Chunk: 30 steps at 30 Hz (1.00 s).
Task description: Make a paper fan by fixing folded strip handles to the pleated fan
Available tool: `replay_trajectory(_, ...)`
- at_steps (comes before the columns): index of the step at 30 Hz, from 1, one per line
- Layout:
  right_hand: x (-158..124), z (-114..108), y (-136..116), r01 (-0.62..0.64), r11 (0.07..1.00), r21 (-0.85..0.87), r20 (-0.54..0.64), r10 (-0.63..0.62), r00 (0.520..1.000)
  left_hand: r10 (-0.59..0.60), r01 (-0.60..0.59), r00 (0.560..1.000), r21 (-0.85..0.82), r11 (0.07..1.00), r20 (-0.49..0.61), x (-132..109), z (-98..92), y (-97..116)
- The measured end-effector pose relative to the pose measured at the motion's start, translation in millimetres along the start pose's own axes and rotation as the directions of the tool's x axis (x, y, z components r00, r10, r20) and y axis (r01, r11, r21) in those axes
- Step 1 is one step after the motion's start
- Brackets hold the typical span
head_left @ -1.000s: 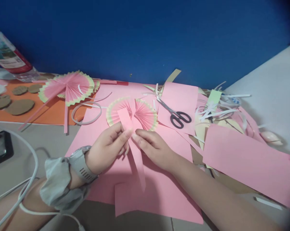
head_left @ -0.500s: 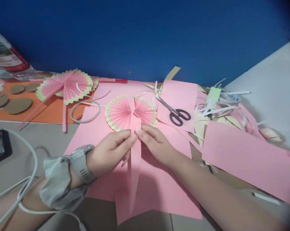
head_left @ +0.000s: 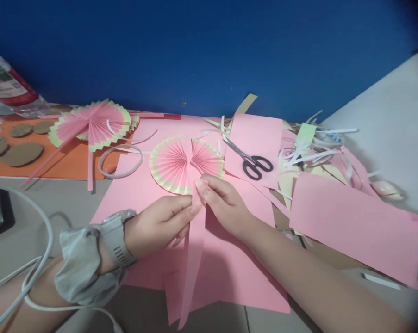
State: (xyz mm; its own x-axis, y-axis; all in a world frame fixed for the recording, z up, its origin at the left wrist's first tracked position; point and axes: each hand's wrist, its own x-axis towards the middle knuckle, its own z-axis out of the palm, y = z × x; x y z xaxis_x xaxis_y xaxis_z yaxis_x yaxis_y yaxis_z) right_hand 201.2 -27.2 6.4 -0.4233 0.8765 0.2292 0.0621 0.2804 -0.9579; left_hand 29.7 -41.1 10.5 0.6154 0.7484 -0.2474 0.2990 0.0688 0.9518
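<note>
The left hand [head_left: 162, 223] and right hand [head_left: 226, 208] pinch 1 pink strip [head_left: 195, 249] near its upper end, over the big sheet [head_left: 246, 259], with the fan [head_left: 169, 166] just beyond. Scissors [head_left: 252, 166] lie right of the fan. At far left, the bottle [head_left: 35, 108] has a label [head_left: 2, 83] with a red band, its print too blurred to read.

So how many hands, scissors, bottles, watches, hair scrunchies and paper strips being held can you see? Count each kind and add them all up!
Left hand plus right hand: 2 hands
Held pink paper strip: 1
Scissors: 1 pair
Bottle: 1
Watch: 1
Grey scrunchie: 1
Total: 7
</note>
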Motion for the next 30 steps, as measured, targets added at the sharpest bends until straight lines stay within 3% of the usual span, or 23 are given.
replay_trajectory(10,-1.1,1.6,-1.0,0.054,0.998,-0.034,-0.039,-0.056,0.998,0.016,-0.015,1.0,0.059,0.998,-0.015,0.0,0.8,2.7)
replay_trajectory(21,-1.1,0.4,0.2,-0.002,0.995,-0.101,-0.074,-0.005,0.997,0.041,-0.038,0.999,0.161,0.986,-0.019,-0.1,1.6,2.1)
replay_trajectory(30,0.8,-1.4,1.7,-0.038,0.996,-0.086,-0.062,0.033,0.998,0.008,-0.002,0.995,0.052,0.999,-0.1,-1.2,2.7,4.0)
